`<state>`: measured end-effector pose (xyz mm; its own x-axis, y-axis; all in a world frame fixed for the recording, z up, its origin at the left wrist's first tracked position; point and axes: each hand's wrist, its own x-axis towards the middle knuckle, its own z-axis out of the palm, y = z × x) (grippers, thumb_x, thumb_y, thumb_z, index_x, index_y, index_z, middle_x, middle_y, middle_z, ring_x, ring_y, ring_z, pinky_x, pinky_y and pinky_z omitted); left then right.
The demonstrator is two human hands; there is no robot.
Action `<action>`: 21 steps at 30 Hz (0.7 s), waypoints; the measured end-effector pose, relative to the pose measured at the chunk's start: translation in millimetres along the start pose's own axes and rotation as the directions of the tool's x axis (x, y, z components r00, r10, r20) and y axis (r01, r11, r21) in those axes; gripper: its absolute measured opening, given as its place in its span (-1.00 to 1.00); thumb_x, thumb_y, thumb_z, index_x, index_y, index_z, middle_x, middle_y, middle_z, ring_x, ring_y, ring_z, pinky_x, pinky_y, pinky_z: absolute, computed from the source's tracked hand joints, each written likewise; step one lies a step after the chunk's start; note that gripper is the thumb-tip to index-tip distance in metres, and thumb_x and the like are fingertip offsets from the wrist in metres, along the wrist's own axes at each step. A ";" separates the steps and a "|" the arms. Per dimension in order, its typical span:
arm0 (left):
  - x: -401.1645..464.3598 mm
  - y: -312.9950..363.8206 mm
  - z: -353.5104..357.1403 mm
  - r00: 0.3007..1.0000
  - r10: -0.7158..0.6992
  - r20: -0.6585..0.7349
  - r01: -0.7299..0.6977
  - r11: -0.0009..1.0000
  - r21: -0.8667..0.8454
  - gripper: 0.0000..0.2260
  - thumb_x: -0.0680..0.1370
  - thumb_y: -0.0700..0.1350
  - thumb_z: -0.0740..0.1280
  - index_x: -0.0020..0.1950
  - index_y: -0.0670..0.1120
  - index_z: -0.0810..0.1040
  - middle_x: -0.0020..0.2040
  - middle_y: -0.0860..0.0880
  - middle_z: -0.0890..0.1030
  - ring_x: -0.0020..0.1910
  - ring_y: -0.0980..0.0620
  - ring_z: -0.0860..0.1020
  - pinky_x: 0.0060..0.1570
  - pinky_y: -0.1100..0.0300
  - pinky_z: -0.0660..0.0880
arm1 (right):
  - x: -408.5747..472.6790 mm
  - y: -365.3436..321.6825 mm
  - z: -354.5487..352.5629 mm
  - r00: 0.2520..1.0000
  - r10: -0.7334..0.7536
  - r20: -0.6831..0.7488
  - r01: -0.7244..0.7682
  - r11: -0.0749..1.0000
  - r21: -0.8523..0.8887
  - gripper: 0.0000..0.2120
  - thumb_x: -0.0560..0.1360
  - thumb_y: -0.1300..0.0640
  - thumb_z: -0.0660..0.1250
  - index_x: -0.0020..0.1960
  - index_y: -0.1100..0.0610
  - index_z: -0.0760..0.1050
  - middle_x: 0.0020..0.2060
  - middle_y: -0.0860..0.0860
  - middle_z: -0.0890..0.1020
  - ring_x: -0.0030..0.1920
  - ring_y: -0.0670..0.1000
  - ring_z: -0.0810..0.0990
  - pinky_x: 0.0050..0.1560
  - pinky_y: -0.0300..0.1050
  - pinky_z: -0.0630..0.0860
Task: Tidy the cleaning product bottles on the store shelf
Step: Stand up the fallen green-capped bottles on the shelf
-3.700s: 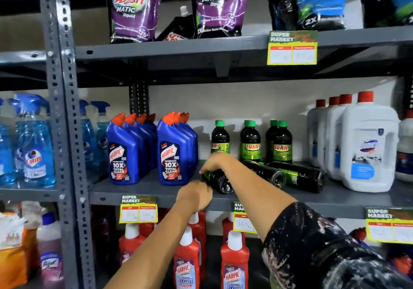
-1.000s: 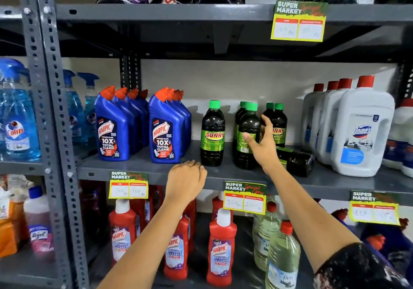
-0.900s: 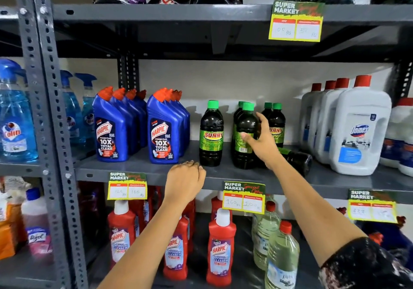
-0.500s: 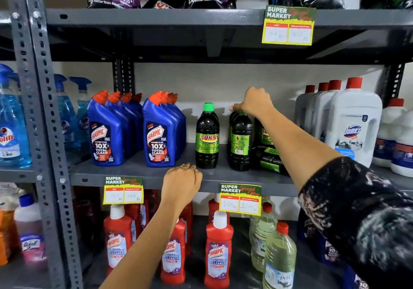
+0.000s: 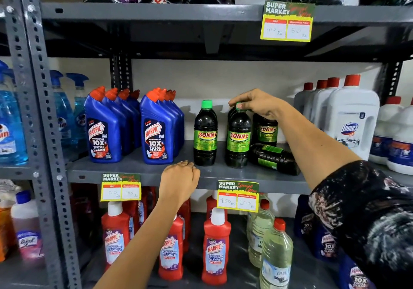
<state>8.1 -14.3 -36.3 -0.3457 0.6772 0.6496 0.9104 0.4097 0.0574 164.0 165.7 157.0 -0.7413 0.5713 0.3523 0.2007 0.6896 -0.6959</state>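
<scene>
Dark Sunny bottles with green caps and green labels stand mid-shelf on the grey shelf (image 5: 134,168). One upright Sunny bottle (image 5: 205,134) stands alone on the left. My right hand (image 5: 257,103) reaches in from the right and pinches the cap of the front Sunny bottle (image 5: 238,139), which stands upright. Another upright Sunny bottle (image 5: 266,130) is behind it, its cap hidden by my hand. One Sunny bottle (image 5: 272,158) lies on its side just to the right. My left hand (image 5: 180,177) rests curled on the shelf's front edge, holding nothing.
Blue Harpic bottles (image 5: 156,132) stand in two rows left of the Sunny bottles. White Domex jugs (image 5: 350,121) stand at the right. Red Harpic bottles (image 5: 215,244) and clear bottles fill the shelf below. Price tags (image 5: 238,196) hang from the shelf edges. A steel upright (image 5: 38,121) stands left.
Several Sunny bottles lay on their sides before; one lies now. My right hand rose from the bottles' sides and closed over the front bottle's cap. My left hand stayed on the shelf edge.
</scene>
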 end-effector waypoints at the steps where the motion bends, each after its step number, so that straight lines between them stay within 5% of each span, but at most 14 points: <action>1: 0.1 -0.1 0.0 1.000 -0.001 0.003 0.001 1.000 0.004 -0.62 0.53 -0.06 0.06 -0.02 -0.13 0.67 0.01 -0.08 0.71 -0.02 -0.02 0.65 -0.03 0.10 0.58 | -1.4 0.7 1.0 1.000 -0.005 0.008 0.004 1.000 0.020 -0.70 0.53 0.37 0.23 0.24 0.26 0.51 0.26 0.12 0.55 0.28 0.02 0.49 0.33 -0.17 0.36; 5: -1.2 0.8 -0.8 1.000 -0.001 0.029 0.001 1.000 0.016 -0.62 0.50 -0.07 0.08 -0.08 -0.14 0.68 -0.04 -0.10 0.72 -0.08 -0.03 0.67 -0.10 0.11 0.60 | -11.7 21.5 -7.4 0.997 0.063 0.039 -0.068 0.983 0.168 -0.39 0.49 0.18 0.35 0.48 0.16 0.22 0.44 0.12 0.34 0.45 0.07 0.27 0.51 0.01 0.07; 8: -0.6 1.3 0.0 1.000 -0.007 0.029 0.007 1.000 0.020 -0.61 0.48 -0.08 0.07 -0.09 -0.16 0.69 -0.01 -0.13 0.72 -0.06 -0.05 0.68 -0.09 0.12 0.60 | -23.4 55.5 -18.8 0.911 0.388 0.142 -0.317 0.876 -0.363 -0.02 0.35 -0.08 0.46 0.54 0.13 -0.06 0.55 0.11 0.05 0.53 0.14 0.06 0.50 0.11 0.04; 11: 0.3 1.0 2.2 1.000 0.004 0.011 -0.004 1.000 0.007 -0.50 0.48 -0.04 -0.04 -0.04 -0.16 0.69 0.05 -0.14 0.70 -0.02 -0.03 0.67 -0.06 0.12 0.60 | -38.0 84.6 -4.2 0.790 0.597 0.141 -0.352 0.629 -0.693 0.03 0.27 -0.17 0.50 0.51 0.20 0.04 0.51 0.15 0.17 0.48 0.17 0.19 0.43 0.07 0.22; 14: 0.1 0.9 3.4 1.000 0.015 -0.007 -0.015 1.000 0.012 -0.45 0.47 -0.02 -0.08 0.04 -0.16 0.68 0.08 -0.14 0.69 0.05 -0.01 0.66 0.00 0.13 0.58 | -43.5 107.5 9.5 0.892 0.452 0.000 -0.333 0.657 -0.676 -0.19 0.22 -0.13 0.52 0.33 0.22 0.35 0.20 0.16 0.52 0.16 0.14 0.50 0.11 -0.06 0.48; 16: -0.3 1.1 2.8 1.000 0.014 -0.008 -0.014 1.000 0.022 -0.46 0.48 -0.02 -0.07 0.04 -0.16 0.68 0.07 -0.13 0.69 0.05 0.00 0.66 0.01 0.13 0.58 | -46.0 112.0 12.4 0.924 0.355 -0.141 -0.364 0.707 -0.606 -0.28 0.18 -0.11 0.53 0.23 0.19 0.42 0.01 0.12 0.58 0.01 0.13 0.55 0.04 -0.03 0.53; 19: 0.4 -0.1 4.0 1.000 0.010 -0.001 -0.010 0.999 0.034 -0.55 0.52 -0.05 0.01 0.08 -0.15 0.66 0.11 -0.12 0.68 0.09 0.01 0.64 0.04 0.13 0.56 | -48.7 114.7 17.6 0.890 0.189 -0.414 -0.364 0.843 -0.397 -0.20 0.18 -0.11 0.53 0.32 0.08 0.32 0.08 0.13 0.61 0.08 0.19 0.58 0.08 0.06 0.54; 21: 1.3 -0.7 5.0 1.000 0.008 -0.007 -0.008 1.000 0.023 -0.62 0.55 -0.06 0.08 0.14 -0.14 0.63 0.17 -0.12 0.65 0.14 0.01 0.61 0.10 0.12 0.54 | -50.0 118.8 24.3 0.833 0.109 -0.542 -0.233 0.958 -0.165 -0.16 0.21 -0.07 0.55 0.36 0.07 0.23 0.15 0.11 0.58 0.12 0.16 0.56 0.08 0.01 0.51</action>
<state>5.8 -10.6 -39.3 -0.3369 0.6762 0.6552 0.9077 0.4182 0.0351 209.3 208.2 41.6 -0.2480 0.7927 0.5569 0.4712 0.6010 -0.6455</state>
